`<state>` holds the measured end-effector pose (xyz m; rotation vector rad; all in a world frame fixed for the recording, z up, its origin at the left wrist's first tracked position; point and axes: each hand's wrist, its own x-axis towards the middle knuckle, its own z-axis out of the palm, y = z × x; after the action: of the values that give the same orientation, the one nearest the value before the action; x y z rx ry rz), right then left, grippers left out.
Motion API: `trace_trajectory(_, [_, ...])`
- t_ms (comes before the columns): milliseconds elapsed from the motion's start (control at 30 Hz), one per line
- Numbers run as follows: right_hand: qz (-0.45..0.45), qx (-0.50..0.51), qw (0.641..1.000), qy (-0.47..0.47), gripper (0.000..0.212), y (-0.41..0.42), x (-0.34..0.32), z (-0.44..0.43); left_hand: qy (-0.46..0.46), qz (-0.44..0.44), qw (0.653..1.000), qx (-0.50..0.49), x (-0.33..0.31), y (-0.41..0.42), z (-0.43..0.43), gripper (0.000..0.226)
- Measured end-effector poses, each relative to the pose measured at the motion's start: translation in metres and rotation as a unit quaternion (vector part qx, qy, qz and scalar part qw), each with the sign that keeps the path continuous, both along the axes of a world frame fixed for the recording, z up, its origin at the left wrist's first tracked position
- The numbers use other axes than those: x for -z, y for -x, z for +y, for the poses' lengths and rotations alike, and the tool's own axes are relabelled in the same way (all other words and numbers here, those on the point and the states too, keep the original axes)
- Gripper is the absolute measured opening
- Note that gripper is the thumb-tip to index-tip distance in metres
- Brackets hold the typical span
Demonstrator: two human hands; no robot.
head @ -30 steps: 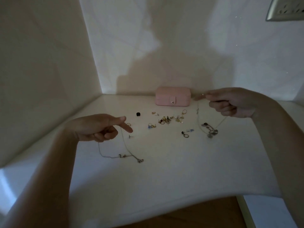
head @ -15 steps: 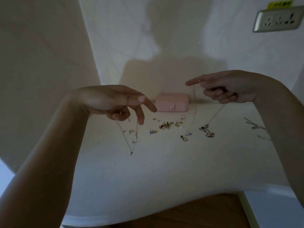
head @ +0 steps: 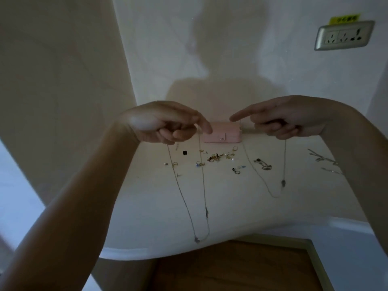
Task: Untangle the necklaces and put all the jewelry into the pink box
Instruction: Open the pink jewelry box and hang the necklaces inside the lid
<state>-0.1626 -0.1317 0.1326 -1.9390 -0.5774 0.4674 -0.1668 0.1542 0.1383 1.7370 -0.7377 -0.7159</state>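
Well, the 2 necklaces hang apart now, 1 from each of my hands, and I can see no strand crossing between them. The left necklace [head: 206, 213] drops in a long narrow loop from my left hand [head: 165, 124], its low end toward me near the front edge of the table [head: 147, 206]. The right necklace [head: 283, 183] hangs in a shorter, wider loop from my right hand [head: 289, 120]. Each hand has the index finger stretched toward the other, with the remaining fingers curled under around the chain. Exactly where each chain is pinched I cannot tell.

The pink box [head: 222, 135] stands shut against the back wall. It lies beyond my fingertips and between them, its long axis running left to right. Neither hand looks clearly nearer. I judge the lid has to be opened first, which needs 1 hand free, and the chains lowered in from above so the loops do not snarl.

Between me and the box lie loose small pieces [head: 214, 158], a black bead [head: 185, 152] and a silver piece [head: 265, 164]. More chains [head: 321, 159] lie far right, partly behind my right forearm. In this dim light I cannot tell whether either loop touches the table, nor make out the clasps. A wall socket [head: 344, 36] sits high on the right.
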Motion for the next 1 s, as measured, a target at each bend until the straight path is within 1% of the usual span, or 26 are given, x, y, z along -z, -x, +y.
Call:
trace_trajectory(33, [0.009,-0.008,1.000,-0.005,0.039,0.002,0.004,0.001,0.001,0.024,1.000,0.005,0.013,-0.010,0.006,0.022])
trace_trajectory(67, [0.020,-0.016,1.000,-0.010,0.038,0.003,0.009,0.003,-0.013,0.048,0.999,-0.009,0.027,-0.019,0.011,0.027])
trace_trajectory(100, [0.032,-0.023,0.999,-0.013,0.037,0.003,0.015,0.004,-0.025,0.080,0.996,-0.023,0.042,-0.024,0.016,0.028])
trace_trajectory(167, [0.054,-0.033,0.998,-0.013,0.037,0.003,0.026,0.008,-0.068,0.101,0.987,-0.108,0.074,-0.032,0.026,0.024])
trace_trajectory(267, [0.077,-0.044,0.996,0.000,0.036,0.002,0.037,0.017,-0.124,0.111,0.954,-0.248,0.112,-0.042,0.048,0.021])
trace_trajectory(333, [0.083,-0.049,0.995,0.016,0.036,0.001,0.041,0.023,-0.151,0.106,0.933,-0.308,0.127,-0.045,0.062,0.019])
trace_trajectory(500, [0.083,-0.058,0.994,0.047,0.035,-0.001,0.047,0.034,-0.254,0.045,0.894,-0.367,0.136,-0.046,0.088,0.018])
trace_trajectory(600, [0.085,-0.067,0.992,0.061,0.037,-0.005,0.050,0.040,-0.316,0.008,0.859,-0.402,0.135,-0.045,0.097,0.019])
trace_trajectory(633, [0.085,-0.069,0.992,0.066,0.037,-0.007,0.052,0.043,-0.352,-0.018,0.841,-0.410,0.135,-0.045,0.100,0.021])
trace_trajectory(700, [0.079,-0.073,0.991,0.081,0.038,-0.010,0.055,0.048,-0.446,-0.098,0.790,-0.409,0.132,-0.046,0.102,0.028])
trace_trajectory(733, [0.074,-0.076,0.990,0.090,0.038,-0.012,0.056,0.050,-0.489,-0.142,0.763,-0.399,0.129,-0.047,0.099,0.030])
trace_trajectory(767, [0.071,-0.082,0.989,0.098,0.038,-0.013,0.057,0.052,-0.513,-0.192,0.745,-0.381,0.126,-0.047,0.093,0.034])
trace_trajectory(800, [0.070,-0.088,0.988,0.104,0.038,-0.015,0.059,0.053,-0.512,-0.238,0.748,-0.348,0.122,-0.047,0.084,0.044])
trace_trajectory(833, [0.071,-0.094,0.987,0.108,0.038,-0.016,0.060,0.055,-0.468,-0.264,0.784,-0.311,0.114,-0.042,0.072,0.053])
trace_trajectory(867, [0.074,-0.101,0.986,0.110,0.038,-0.017,0.060,0.056,-0.390,-0.259,0.840,-0.273,0.107,-0.036,0.057,0.060])
trace_trajectory(900, [0.081,-0.110,0.985,0.106,0.037,-0.017,0.061,0.058,-0.300,-0.228,0.896,-0.233,0.100,-0.027,0.040,0.063])
trace_trajectory(933, [0.091,-0.117,0.984,0.096,0.037,-0.017,0.061,0.059,-0.230,-0.199,0.933,-0.193,0.095,-0.018,0.022,0.062])
trace_trajectory(967, [0.101,-0.121,0.984,0.081,0.036,-0.017,0.061,0.059,-0.183,-0.181,0.953,-0.157,0.092,-0.011,0.005,0.053])
trace_trajectory(1000, [0.107,-0.121,0.985,0.067,0.035,-0.017,0.061,0.058,-0.146,-0.160,0.968,-0.128,0.094,-0.008,-0.008,0.037])
